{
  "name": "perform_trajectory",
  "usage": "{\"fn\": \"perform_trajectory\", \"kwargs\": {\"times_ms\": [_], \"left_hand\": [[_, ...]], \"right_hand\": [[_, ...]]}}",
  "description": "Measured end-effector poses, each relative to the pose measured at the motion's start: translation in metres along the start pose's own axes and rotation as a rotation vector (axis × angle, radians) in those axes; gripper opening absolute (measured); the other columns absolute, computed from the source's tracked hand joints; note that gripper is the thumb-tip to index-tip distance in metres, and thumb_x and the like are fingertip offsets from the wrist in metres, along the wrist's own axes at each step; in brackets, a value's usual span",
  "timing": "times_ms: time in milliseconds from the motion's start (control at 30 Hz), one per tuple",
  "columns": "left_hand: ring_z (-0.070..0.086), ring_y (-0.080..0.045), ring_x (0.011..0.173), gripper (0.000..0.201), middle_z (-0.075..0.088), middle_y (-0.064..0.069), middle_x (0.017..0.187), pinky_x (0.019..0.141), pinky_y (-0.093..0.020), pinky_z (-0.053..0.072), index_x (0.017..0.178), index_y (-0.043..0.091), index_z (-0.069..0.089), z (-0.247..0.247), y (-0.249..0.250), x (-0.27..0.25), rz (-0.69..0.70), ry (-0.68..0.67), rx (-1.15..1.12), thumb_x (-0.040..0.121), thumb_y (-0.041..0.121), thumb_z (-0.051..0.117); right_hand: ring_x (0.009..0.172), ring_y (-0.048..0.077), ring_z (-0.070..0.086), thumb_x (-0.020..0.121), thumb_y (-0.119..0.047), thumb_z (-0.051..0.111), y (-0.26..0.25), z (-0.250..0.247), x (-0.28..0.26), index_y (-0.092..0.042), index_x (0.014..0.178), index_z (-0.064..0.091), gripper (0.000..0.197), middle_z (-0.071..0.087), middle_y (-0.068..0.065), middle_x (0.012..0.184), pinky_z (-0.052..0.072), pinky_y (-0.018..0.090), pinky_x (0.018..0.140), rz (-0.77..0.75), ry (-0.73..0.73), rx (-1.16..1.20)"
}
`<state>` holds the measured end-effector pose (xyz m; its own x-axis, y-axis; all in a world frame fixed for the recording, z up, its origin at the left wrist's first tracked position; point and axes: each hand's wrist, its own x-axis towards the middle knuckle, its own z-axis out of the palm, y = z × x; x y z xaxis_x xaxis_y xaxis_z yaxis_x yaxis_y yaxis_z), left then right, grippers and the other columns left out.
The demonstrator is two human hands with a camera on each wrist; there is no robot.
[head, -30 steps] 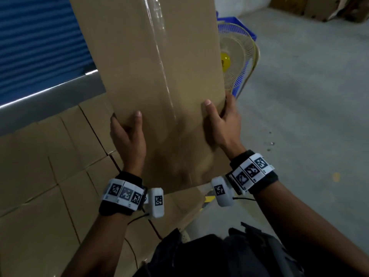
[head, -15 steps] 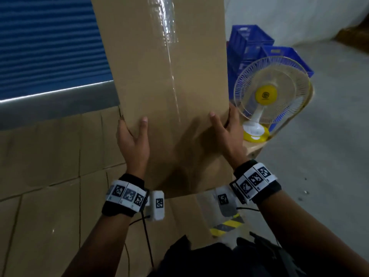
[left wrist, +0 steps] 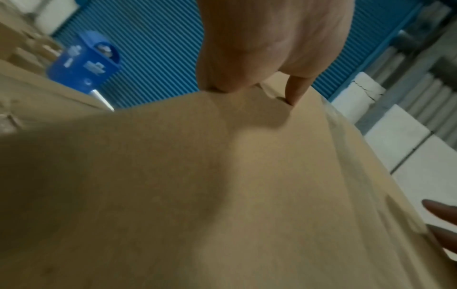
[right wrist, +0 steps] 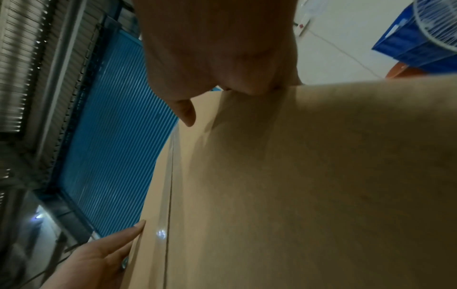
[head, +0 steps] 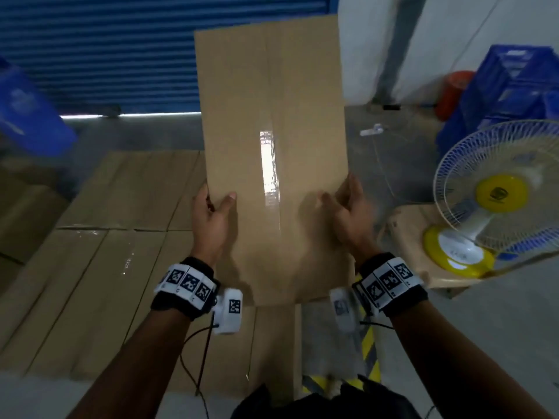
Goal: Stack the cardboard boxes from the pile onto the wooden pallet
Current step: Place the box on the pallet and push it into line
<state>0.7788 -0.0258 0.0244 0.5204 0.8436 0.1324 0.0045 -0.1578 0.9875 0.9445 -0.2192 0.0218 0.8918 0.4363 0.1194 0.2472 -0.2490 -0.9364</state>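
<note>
I hold a long brown cardboard box [head: 272,116] with a taped seam lengthwise in front of me, above a layer of flat-laid cardboard boxes [head: 121,252]. My left hand [head: 211,213] grips its left edge, thumb on the top face. My right hand [head: 351,213], blurred, grips the right edge the same way. The left wrist view shows the box [left wrist: 222,195] under my left hand [left wrist: 259,48]; the right wrist view shows the box [right wrist: 321,176] under my right hand [right wrist: 217,48]. No wooden pallet shows in any view.
A white and yellow table fan [head: 490,201] stands on a carton at the right, blue crates [head: 514,86] behind it. A blue shutter [head: 121,49] closes the back and a blue bin [head: 27,113] is at the left. Yellow-black floor tape [head: 367,343] runs beside the boxes.
The box has come down from steeply raised to a flatter tilt, and its far end now shows. The fan has shifted from behind the box to the right of it.
</note>
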Motion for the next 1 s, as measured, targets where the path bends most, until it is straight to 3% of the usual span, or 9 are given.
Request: {"fn": "perform_trajectory", "kwargs": {"times_ms": [100,233,400,533,600,700,767,867,1000], "left_hand": [[0.065,-0.008,0.113,0.036,0.07,0.006,0.124,0.1,-0.032,0.051,0.132,0.021,0.061,-0.003,0.004,-0.002,-0.003,0.04,0.049,0.096,0.02,0.064],[0.066,-0.007,0.108,0.035,0.071,0.007,0.118,0.099,-0.034,0.053,0.13,0.021,0.063,-0.01,0.0,-0.002,-0.04,0.039,0.083,0.096,0.015,0.065],[0.067,-0.011,0.109,0.043,0.071,0.003,0.12,0.102,-0.041,0.053,0.132,0.018,0.06,-0.014,-0.012,0.01,-0.043,0.029,0.09,0.091,0.013,0.07],[0.065,-0.014,0.115,0.05,0.068,0.004,0.125,0.103,-0.047,0.052,0.133,0.027,0.06,-0.02,-0.037,0.016,-0.06,-0.002,0.132,0.085,0.03,0.071],[0.063,-0.013,0.118,0.053,0.065,0.004,0.13,0.105,-0.047,0.051,0.139,0.03,0.057,-0.024,-0.046,0.021,-0.083,-0.022,0.152,0.088,0.027,0.07],[0.06,-0.007,0.123,0.059,0.063,0.008,0.136,0.11,-0.041,0.047,0.147,0.026,0.05,-0.024,-0.048,0.036,-0.12,-0.097,0.112,0.093,0.008,0.065],[0.054,-0.008,0.132,0.066,0.058,0.009,0.144,0.114,-0.041,0.042,0.152,0.027,0.044,-0.023,-0.051,0.059,-0.16,-0.189,0.136,0.092,0.011,0.067],[0.038,-0.01,0.144,0.083,0.038,0.006,0.16,0.12,-0.037,0.032,0.159,0.025,0.027,-0.016,-0.056,0.1,-0.263,-0.308,0.197,0.091,0.014,0.072],[0.026,-0.01,0.15,0.086,0.024,0.007,0.165,0.123,-0.039,0.026,0.16,0.027,0.019,0.002,-0.067,0.164,-0.319,-0.351,0.288,0.093,0.017,0.071]], "right_hand": [[0.127,0.007,0.041,0.081,-0.044,0.067,0.0,0.004,0.01,-0.016,0.152,0.034,0.083,0.051,-0.001,0.143,0.029,0.019,0.104,-0.047,-0.035,-0.009],[0.131,0.018,0.048,0.085,-0.032,0.071,0.003,0.017,0.021,-0.017,0.15,0.038,0.075,0.054,0.0,0.142,0.034,0.025,0.104,-0.039,-0.033,-0.022],[0.139,0.019,0.039,0.094,-0.025,0.066,0.005,0.029,0.024,-0.021,0.155,0.029,0.071,0.045,-0.001,0.151,0.024,0.018,0.103,0.051,-0.08,0.014],[0.131,0.026,0.048,0.088,-0.037,0.066,0.022,0.043,0.025,-0.027,0.152,0.034,0.073,0.053,0.001,0.142,0.036,0.035,0.111,0.059,-0.07,0.016],[0.13,0.028,0.05,0.083,-0.046,0.065,0.029,0.052,0.031,-0.028,0.152,0.033,0.078,0.055,0.003,0.141,0.04,0.044,0.11,0.093,-0.081,0.017],[0.13,0.03,0.05,0.079,-0.052,0.064,0.04,0.062,0.051,-0.031,0.151,0.032,0.081,0.054,0.005,0.142,0.042,0.049,0.108,0.162,-0.085,0.018],[0.125,0.028,0.055,0.076,-0.056,0.063,0.046,0.065,0.073,-0.03,0.149,0.034,0.082,0.057,0.004,0.138,0.046,0.048,0.103,0.181,-0.091,0.011],[0.115,0.02,0.057,0.09,-0.037,0.067,0.063,0.076,0.114,-0.022,0.147,0.037,0.067,0.057,0.001,0.132,0.047,0.04,0.1,0.219,-0.144,0.03],[0.12,0.031,0.057,0.079,-0.049,0.069,0.083,0.105,0.181,-0.031,0.149,0.033,0.081,0.057,0.003,0.135,0.047,0.05,0.102,0.355,-0.171,0.045]]}}
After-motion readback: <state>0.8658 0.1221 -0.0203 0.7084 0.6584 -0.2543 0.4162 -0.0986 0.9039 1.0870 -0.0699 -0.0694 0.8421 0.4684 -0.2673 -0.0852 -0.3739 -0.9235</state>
